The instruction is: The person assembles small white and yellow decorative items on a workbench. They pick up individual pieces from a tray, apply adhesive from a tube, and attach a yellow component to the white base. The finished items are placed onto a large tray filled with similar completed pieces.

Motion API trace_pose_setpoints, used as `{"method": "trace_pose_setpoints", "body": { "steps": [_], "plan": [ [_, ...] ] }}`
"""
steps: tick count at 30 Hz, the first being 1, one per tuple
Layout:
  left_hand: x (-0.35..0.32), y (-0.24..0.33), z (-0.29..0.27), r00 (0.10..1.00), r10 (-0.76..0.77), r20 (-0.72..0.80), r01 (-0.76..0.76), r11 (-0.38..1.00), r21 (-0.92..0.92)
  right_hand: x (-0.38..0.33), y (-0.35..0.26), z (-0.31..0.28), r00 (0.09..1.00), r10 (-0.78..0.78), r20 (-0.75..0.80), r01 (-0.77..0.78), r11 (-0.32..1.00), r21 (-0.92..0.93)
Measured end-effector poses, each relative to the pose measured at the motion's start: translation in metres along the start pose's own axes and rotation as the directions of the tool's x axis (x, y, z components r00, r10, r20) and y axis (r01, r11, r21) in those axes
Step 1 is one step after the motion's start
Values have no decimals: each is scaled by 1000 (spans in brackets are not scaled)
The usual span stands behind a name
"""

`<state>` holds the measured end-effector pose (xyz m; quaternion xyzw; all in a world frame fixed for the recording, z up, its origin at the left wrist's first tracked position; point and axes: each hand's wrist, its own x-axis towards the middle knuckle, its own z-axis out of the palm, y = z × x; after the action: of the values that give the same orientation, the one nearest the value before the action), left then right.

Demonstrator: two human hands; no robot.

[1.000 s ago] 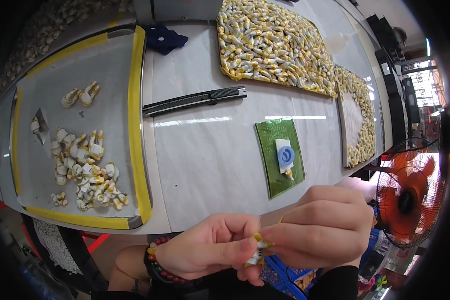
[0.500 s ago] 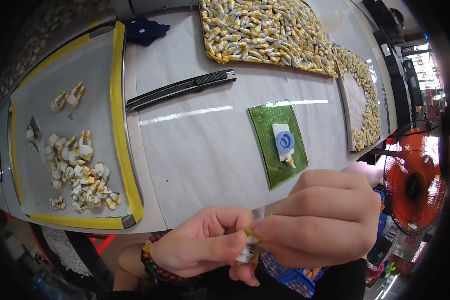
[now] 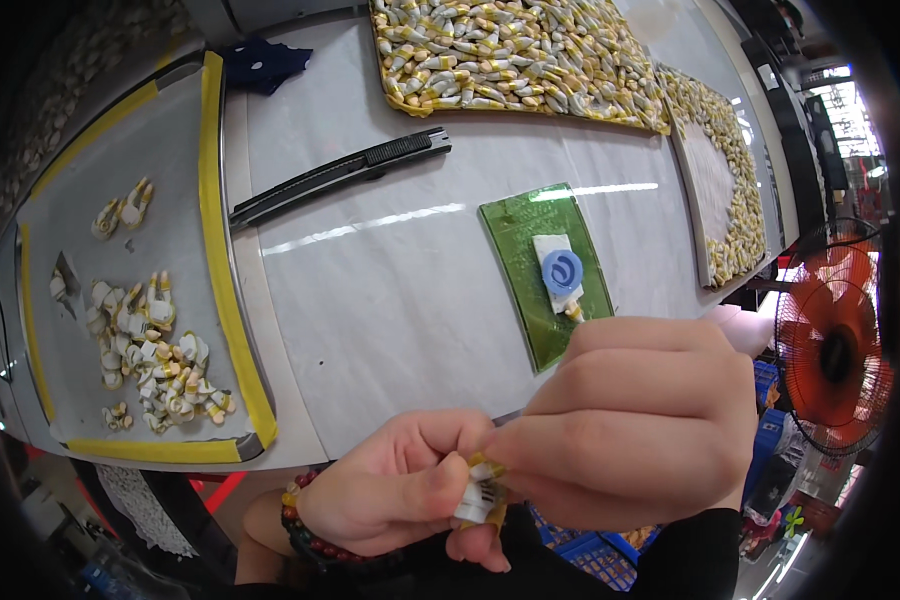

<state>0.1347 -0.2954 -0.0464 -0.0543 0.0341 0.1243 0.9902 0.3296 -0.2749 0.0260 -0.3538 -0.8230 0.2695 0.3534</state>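
Observation:
In front of me, below the table's near edge, my left hand (image 3: pixel 400 485) pinches a small white-and-yellow piece (image 3: pixel 478 502) with dark stripes between thumb and fingers. My right hand (image 3: pixel 640 425) is closed too, its fingertips pressed at the yellow upper end of this piece, partly hiding it. Just beyond the right hand lies a green plate (image 3: pixel 515 235). On it rests a white block (image 3: pixel 548 245) bearing a round blue piece (image 3: pixel 562 271), and a small yellow-tipped part (image 3: pixel 574 312) sticks out at the near end.
A yellow-taped tray (image 3: pixel 212 190) at left holds a heap of small white-and-yellow pieces (image 3: pixel 165 375). Farther off lie a black utility knife (image 3: pixel 345 175) and a dark cloth (image 3: pixel 265 65). Two trays full of similar pieces (image 3: pixel 510 60) (image 3: pixel 745 220) stand at the back. An orange fan (image 3: pixel 832 345) is at right.
The view has shifted slightly, so the table's things sit a little farther left. Both hands stay together on the small piece, which now shows more of its striped face.

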Motion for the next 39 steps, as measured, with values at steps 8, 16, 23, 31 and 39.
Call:
{"method": "trace_pose_setpoints", "body": {
  "steps": [8,16,23,31,39],
  "plan": [
    [-2,-5,-5,1000,-15,-1,15,1000,-6,0,3,1,999,-39,-12,39,999,1],
    [-3,-6,-5,1000,-15,-12,15,1000,-8,0,2,3,998,-34,-48,35,999,3],
    [-4,-6,-3,999,-14,-36,13,1000,-22,0,2,4,998,-20,-55,20,1000,9],
    [-3,-5,-1,998,-44,-44,45,999,10,-1,-1,3,998,-1,-67,2,1000,20],
    [-3,1,0,988,-145,-51,150,982,116,-6,-3,8,991,32,-127,-27,999,47]
  ]
}}
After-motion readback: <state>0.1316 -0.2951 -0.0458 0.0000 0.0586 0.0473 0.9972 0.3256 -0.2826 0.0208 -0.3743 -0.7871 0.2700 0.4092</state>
